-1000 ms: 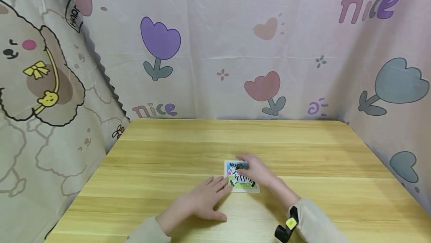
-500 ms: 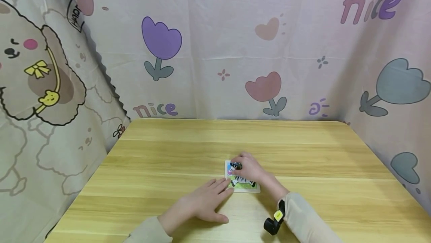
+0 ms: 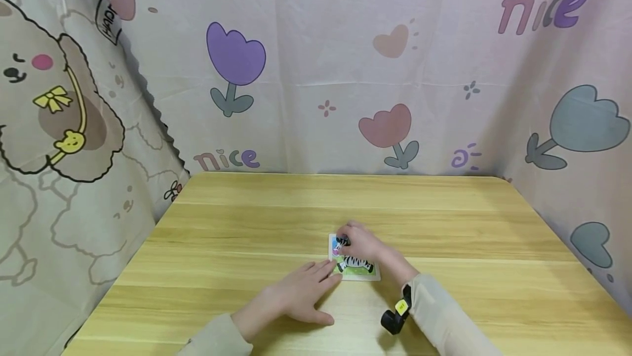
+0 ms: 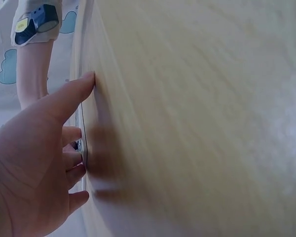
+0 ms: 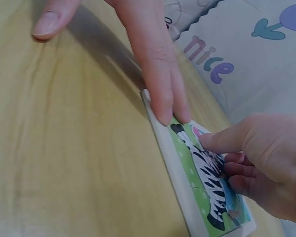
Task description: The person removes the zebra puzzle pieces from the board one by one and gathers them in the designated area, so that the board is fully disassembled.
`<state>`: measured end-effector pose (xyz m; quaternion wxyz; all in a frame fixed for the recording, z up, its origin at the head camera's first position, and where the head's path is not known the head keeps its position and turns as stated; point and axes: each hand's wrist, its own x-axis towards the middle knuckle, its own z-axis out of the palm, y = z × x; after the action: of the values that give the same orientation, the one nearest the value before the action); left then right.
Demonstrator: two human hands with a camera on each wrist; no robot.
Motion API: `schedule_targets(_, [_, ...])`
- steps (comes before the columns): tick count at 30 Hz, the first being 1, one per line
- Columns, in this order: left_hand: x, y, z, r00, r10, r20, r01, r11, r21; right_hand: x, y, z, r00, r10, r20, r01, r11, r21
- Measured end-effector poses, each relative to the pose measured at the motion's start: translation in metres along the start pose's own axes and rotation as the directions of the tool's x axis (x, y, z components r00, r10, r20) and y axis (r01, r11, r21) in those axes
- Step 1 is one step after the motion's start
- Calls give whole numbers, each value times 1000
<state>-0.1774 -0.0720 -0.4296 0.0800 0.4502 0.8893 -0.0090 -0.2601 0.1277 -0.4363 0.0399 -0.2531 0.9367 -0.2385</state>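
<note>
One flat zebra puzzle (image 3: 357, 271) is laid on one wooden table (image 3: 237, 219); its left edge is touched by the straight fingers of the left hand (image 3: 302, 293), and its top part is covered by the bent fingers of the right hand (image 3: 364, 243), with the two hands set apart, but whether a piece is pinched cannot be told. One black-and-white striped zebra with a pink nose is shown on green and blue, inside a white rim.

At six o'clock we see a smooth, wood-grained table (image 3: 247, 216) with soft sheen; at twelve, creased matt cloth (image 3: 316, 43). The zebra picture (image 3: 354, 263) looks smoothly printed, the wrist camera (image 3: 393, 321) at five o'clock plastic.
</note>
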Motion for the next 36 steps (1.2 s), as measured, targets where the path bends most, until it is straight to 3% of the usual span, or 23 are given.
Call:
schedule_targets(7, [0,0,-2,1000,-10,0,10,1000,16,5,0,-2,998,38,58,-42,998,55])
schedule_targets(13, [0,1,-1,1000,-17,-2,17,1000,20,7,-1,-2,997,53,49,-58,992,109])
schedule_targets(17, [0,1,-1,1000,-14,-6,14,1000,26,7,2,2,1000,23,-9,-20,978,207])
schedule_targets(24, [1,2,-2,1000,-13,-3,13,1000,15,1,6,6,994,10,-111,32,926,375])
schedule_targets(31, [0,3,-3,1000,-16,6,16,1000,22,-13,20,-7,961,147,-233,-24,887,461])
schedule_targets(36, [-1,4,-5,1000,-18,8,18,999,27,-30,51,-25,935,182,-305,-24,890,456])
